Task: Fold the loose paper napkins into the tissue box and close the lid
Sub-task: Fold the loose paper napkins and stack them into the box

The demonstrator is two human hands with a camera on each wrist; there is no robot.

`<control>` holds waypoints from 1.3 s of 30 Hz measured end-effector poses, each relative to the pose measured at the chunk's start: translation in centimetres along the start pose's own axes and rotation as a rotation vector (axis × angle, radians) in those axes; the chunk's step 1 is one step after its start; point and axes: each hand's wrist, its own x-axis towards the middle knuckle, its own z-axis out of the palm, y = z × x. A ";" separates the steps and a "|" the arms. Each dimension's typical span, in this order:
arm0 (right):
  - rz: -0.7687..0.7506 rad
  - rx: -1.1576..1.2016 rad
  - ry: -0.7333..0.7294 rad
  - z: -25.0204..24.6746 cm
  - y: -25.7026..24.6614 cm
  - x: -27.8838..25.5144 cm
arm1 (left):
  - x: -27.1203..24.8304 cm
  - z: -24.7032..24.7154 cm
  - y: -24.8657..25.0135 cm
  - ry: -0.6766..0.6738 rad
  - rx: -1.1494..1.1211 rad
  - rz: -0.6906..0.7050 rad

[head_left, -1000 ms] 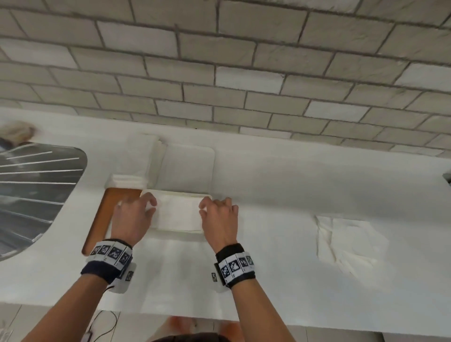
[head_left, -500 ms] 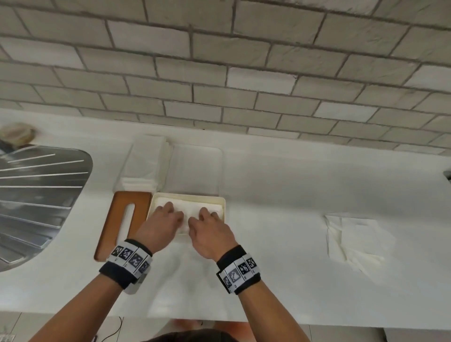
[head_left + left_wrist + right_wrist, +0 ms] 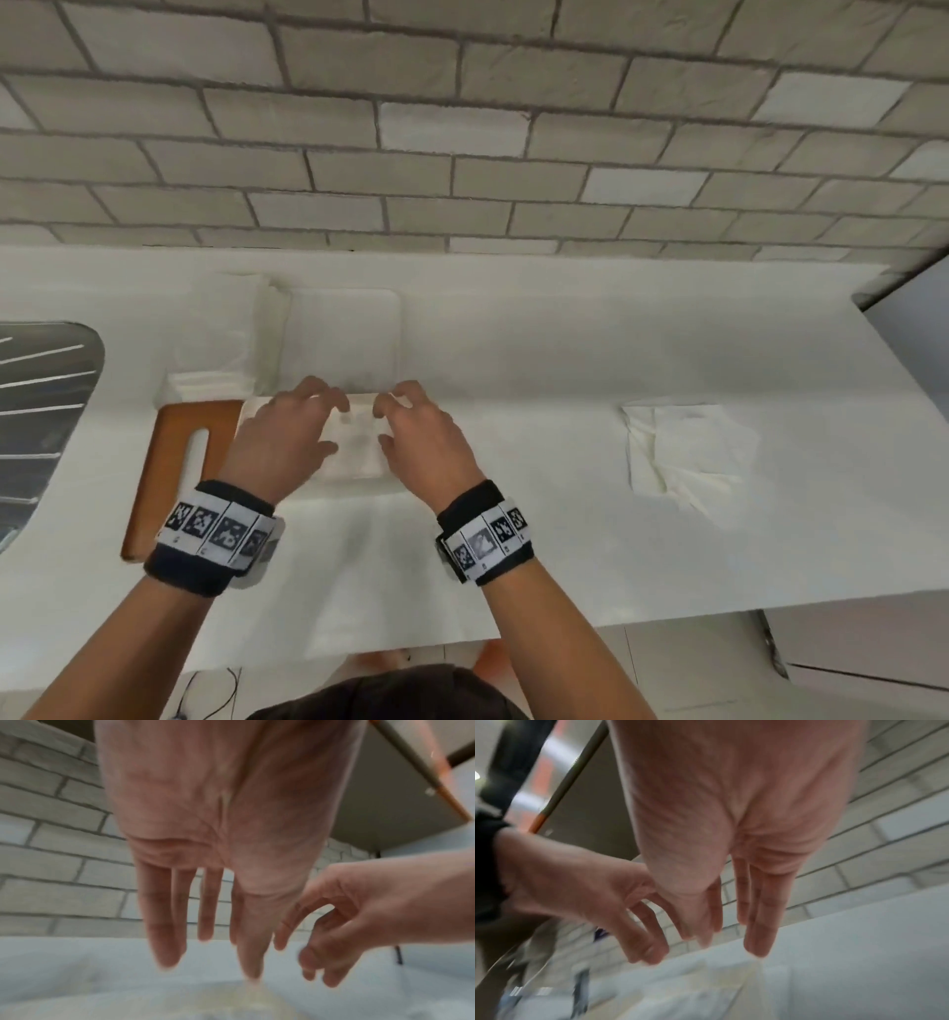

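The cream tissue box point(image 3: 354, 477) sits open on the white counter, with folded white napkins point(image 3: 359, 442) lying inside it. My left hand point(image 3: 287, 437) and right hand point(image 3: 426, 442) hover side by side over the box, palms down. Neither holds anything. In the wrist views the left hand's fingers point(image 3: 164, 933) and the right hand's fingers point(image 3: 759, 923) hang straight, just above the napkins. The wooden lid point(image 3: 164, 488), with a long slot, lies flat on the counter left of the box. One loose, crumpled napkin point(image 3: 683, 452) lies on the counter to the right.
A stack of white napkins point(image 3: 221, 339) and a flat white rounded panel point(image 3: 344, 339) lie behind the box. A metal sink drainer point(image 3: 41, 401) is at the far left. A brick wall point(image 3: 462, 154) stands behind the counter, whose front edge point(image 3: 667, 611) is near me.
Both hands brought a napkin into the box and pressed it down. They have now lifted off it, with the fingers spread above the box's far side.
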 end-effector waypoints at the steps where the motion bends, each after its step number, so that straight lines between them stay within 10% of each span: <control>1: 0.019 0.067 0.094 -0.6 1.4 -1.5 | -0.5 0.1 2.3 0.095 -0.087 0.032; 5: 0.165 0.165 0.268 -3.0 9.9 -7.6 | -0.8 3.1 11.3 0.215 -0.319 0.109; 12: 0.546 0.161 0.506 -9.5 31.3 -15.1 | 4.1 11.4 26.6 -0.039 -0.429 0.160; 17: 0.611 0.130 0.189 -12.2 42.5 -14.9 | 11.3 16.3 36.6 -0.049 -0.505 0.140; 21: 0.491 0.122 -0.119 -12.1 45.4 -14.1 | 14.4 20.3 41.6 -0.213 -0.411 0.034; 30: 0.471 0.429 0.274 -11.3 46.3 -17.8 | 13.8 21.9 43.9 -0.038 -0.685 0.041; 39: 0.612 0.872 0.304 -12.4 45.6 -20.3 | 11.9 19.1 41.9 -0.077 -1.150 0.008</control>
